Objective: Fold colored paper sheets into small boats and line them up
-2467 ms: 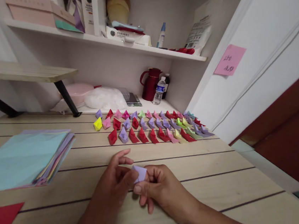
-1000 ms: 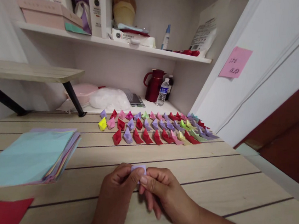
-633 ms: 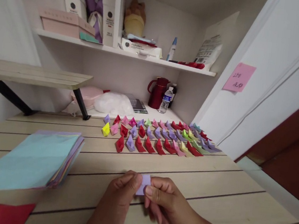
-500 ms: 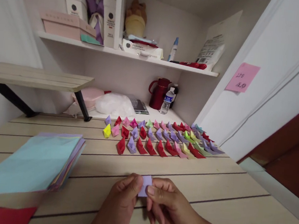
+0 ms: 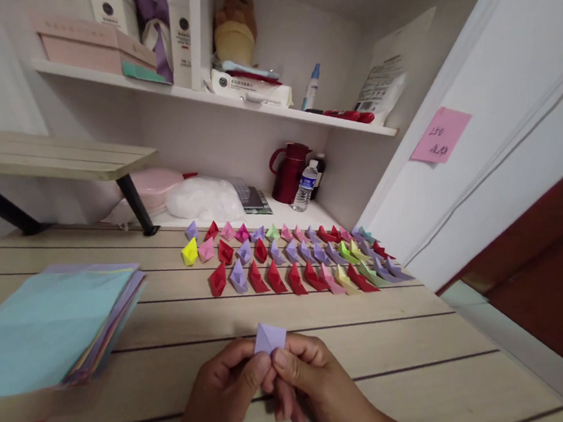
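Note:
A small folded square of purple paper (image 5: 271, 338) is held upright between my two hands, just above the wooden table (image 5: 189, 319). Diagonal creases show on its face. My left hand (image 5: 229, 387) pinches its lower left part, thumb in front. My right hand (image 5: 312, 375) grips the lower right with thumb and index finger, its other fingers curled below. Beyond the hands stand rows of small folded paper boats (image 5: 277, 278) in red, purple, pink, yellow and green.
A stack of coloured paper sheets (image 5: 43, 320), light blue on top, lies at the left. Behind it is a raised wooden shelf (image 5: 56, 155) on black legs. At the back stand a dark red jug (image 5: 289, 175) and a water bottle (image 5: 305, 186). A pink note (image 5: 441, 135) sticks to the wall.
The purple paper has been turned, so a creased face now shows and more of it rises above the fingers. My left thumb has moved lower. The camera view has shifted right.

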{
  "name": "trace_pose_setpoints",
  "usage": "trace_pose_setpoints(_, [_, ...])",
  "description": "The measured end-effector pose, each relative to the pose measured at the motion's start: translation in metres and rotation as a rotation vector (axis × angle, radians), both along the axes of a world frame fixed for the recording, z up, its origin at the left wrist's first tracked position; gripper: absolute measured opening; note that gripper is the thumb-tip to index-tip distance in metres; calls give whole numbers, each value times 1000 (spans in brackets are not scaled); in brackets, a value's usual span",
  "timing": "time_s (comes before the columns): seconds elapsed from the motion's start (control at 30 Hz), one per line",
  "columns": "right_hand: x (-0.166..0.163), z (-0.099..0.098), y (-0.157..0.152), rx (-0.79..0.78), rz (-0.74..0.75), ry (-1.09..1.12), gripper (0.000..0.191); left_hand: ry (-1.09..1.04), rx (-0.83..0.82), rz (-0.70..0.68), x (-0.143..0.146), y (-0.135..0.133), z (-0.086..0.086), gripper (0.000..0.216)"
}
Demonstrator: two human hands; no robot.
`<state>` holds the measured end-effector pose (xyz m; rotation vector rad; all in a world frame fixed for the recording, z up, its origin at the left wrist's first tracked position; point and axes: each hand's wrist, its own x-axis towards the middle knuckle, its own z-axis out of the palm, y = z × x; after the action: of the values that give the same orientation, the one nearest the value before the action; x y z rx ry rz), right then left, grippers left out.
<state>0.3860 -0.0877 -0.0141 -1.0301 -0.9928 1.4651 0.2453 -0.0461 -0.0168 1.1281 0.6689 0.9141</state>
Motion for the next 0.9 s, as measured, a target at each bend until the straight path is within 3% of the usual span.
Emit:
trace_pose_setpoints(0.1, [2, 4, -1, -20, -24, -152, 48, 130, 100, 87, -3, -1, 6, 34])
trace_pose_setpoints(0.23, [10, 11, -1, 109, -249, -301, 33, 287, 207, 238, -9, -1, 15, 24])
trace_pose_setpoints(0.37, [14, 18, 1, 175, -309, -328, 56, 362, 322, 338, -11, -1, 19, 19])
trace_pose_setpoints(0.5, [14, 21, -2, 239, -273, -485, 17, 469, 472, 308, -11, 0, 13, 19])
trace_pose_setpoints(0.6, [15, 22, -4, 277, -265, -603, 21, 535, 612, 275, -14, 6, 2, 20])
trace_pose_setpoints(0.73, [15, 22, -2, 299, -215, -586, 21, 627, 711, 199, -17, 14, -8, 27])
trace_pose_setpoints(0.83, [13, 21, -1, 233, -218, -455, 25, 598, 642, 190, -14, 11, -5, 25])
trace_pose_setpoints(0.9, [10, 20, -1, 148, -232, -251, 29, 481, 553, 251, -10, 6, 0, 9])
